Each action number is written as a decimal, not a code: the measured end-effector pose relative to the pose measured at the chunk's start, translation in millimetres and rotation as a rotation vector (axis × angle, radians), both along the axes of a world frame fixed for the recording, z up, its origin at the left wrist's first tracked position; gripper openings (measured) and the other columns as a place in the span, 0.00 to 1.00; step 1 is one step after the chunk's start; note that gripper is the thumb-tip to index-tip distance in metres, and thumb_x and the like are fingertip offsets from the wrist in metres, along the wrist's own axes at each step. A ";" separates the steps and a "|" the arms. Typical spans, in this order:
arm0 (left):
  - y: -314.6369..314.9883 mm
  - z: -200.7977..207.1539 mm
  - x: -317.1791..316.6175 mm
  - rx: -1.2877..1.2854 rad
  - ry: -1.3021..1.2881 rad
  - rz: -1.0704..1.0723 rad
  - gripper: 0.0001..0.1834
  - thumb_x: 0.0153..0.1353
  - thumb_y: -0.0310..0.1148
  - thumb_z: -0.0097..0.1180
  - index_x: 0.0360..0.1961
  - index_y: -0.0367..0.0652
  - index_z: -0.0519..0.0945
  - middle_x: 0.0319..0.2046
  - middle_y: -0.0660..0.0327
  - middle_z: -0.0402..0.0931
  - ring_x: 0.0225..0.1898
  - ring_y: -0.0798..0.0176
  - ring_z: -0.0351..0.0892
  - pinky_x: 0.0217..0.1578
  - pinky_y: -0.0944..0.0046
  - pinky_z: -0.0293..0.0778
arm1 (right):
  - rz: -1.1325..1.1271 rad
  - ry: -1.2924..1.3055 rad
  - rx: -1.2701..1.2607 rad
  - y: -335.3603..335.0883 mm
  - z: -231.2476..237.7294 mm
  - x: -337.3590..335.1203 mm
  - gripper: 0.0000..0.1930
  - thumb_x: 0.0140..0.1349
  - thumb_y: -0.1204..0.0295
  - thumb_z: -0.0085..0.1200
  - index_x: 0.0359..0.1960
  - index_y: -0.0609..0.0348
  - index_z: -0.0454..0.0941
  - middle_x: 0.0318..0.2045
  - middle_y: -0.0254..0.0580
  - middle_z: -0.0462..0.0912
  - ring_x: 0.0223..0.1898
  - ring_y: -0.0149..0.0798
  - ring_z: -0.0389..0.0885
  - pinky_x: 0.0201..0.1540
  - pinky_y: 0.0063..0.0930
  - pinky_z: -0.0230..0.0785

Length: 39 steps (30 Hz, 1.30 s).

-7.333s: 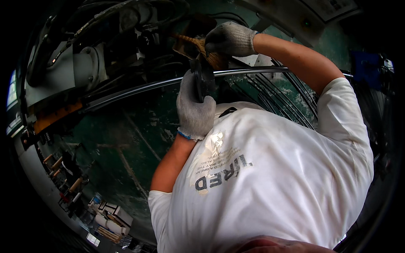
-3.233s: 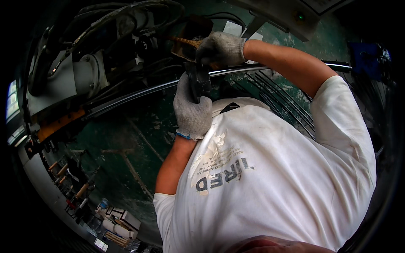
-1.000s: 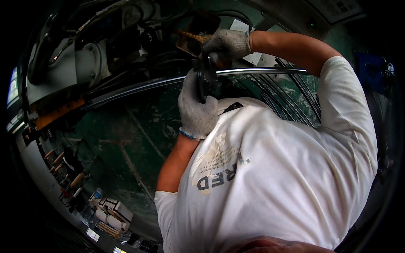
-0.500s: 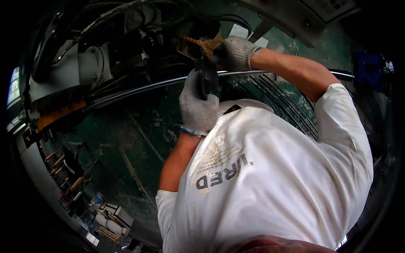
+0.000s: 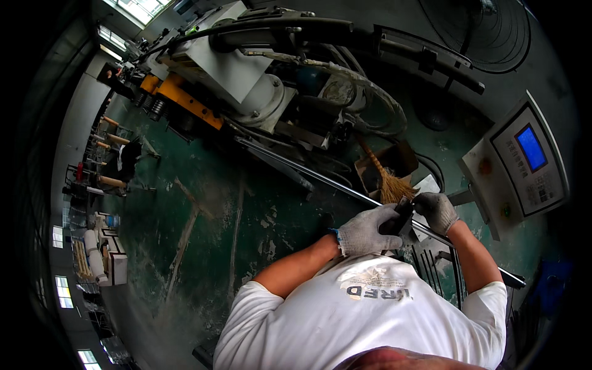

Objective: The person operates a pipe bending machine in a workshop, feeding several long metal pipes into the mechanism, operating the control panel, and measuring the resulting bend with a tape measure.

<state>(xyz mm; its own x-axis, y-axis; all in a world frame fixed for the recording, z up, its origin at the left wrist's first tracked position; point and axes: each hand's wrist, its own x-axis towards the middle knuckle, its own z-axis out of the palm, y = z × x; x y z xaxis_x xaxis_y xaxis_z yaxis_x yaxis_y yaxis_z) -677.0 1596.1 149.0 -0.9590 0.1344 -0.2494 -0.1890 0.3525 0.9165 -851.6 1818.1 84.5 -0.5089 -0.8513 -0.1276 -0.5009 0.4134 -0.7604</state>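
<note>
Both my hands wear grey knit gloves and meet at a dark, block-like part [image 5: 404, 213] beside a long, shiny metal rod [image 5: 320, 176]. My left hand [image 5: 369, 231] grips this part from the left, its thumb below and its fingers above. Close against the part's right side, my right hand [image 5: 435, 213] has its fingers curled; what lies inside them is hidden. The rod runs from the machine at upper left, passes by my hands and goes on past my right forearm.
A straw brush [image 5: 393, 185] leans in a cardboard box [image 5: 401, 159] beyond my hands. At right stands a control panel [image 5: 524, 157] with a blue screen. A grey machine [image 5: 246, 102] with an orange arm [image 5: 185, 102] fills the upper left. Thin dark rods [image 5: 427, 268] lie near my body.
The view has swung, so the machine and control panel show more fully and my hands appear lower and farther right. Both hands stay at the dark part.
</note>
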 end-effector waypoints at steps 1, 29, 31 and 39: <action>-15.0 -7.7 0.3 0.066 0.017 0.004 0.30 0.61 0.39 0.71 0.61 0.32 0.80 0.61 0.46 0.79 0.61 0.51 0.81 0.65 0.55 0.75 | -0.001 0.042 -0.034 0.5 -8.5 -1.6 0.08 0.62 0.78 0.60 0.43 0.61 0.86 0.37 0.52 0.86 0.41 0.57 0.86 0.45 0.43 0.78; -359.5 -64.3 1.0 -0.851 0.267 0.371 0.11 0.64 0.41 0.59 0.37 0.45 0.82 0.37 0.50 0.83 0.38 0.42 0.87 0.41 0.42 0.83 | 0.039 0.960 -0.246 -603.6 353.7 -37.7 0.13 0.62 0.59 0.58 0.40 0.51 0.90 0.37 0.55 0.89 0.40 0.61 0.87 0.45 0.49 0.79; -357.0 -72.3 -5.4 -0.815 0.351 0.389 0.07 0.61 0.36 0.59 0.34 0.45 0.81 0.35 0.50 0.83 0.36 0.42 0.87 0.37 0.43 0.83 | 0.015 1.182 0.127 -693.3 345.1 -96.6 0.10 0.60 0.67 0.58 0.33 0.55 0.92 0.35 0.54 0.90 0.38 0.59 0.89 0.46 0.48 0.81; -365.5 -72.6 -6.1 -0.799 0.453 0.401 0.07 0.55 0.35 0.61 0.32 0.46 0.78 0.32 0.51 0.77 0.31 0.44 0.84 0.34 0.44 0.82 | 0.095 1.265 0.211 -953.0 267.6 -222.1 0.16 0.53 0.70 0.64 0.45 0.52 0.92 0.49 0.46 0.91 0.47 0.41 0.90 0.52 0.35 0.82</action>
<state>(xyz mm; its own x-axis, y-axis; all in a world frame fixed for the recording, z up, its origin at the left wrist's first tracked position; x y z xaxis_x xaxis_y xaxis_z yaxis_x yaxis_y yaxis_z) -683.1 1230.5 76.3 -0.9236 -0.2670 0.2751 -0.1203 0.8832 0.4533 -1073.7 865.1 352.1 -0.3132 -0.9130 0.2614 -0.8561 0.3906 0.3386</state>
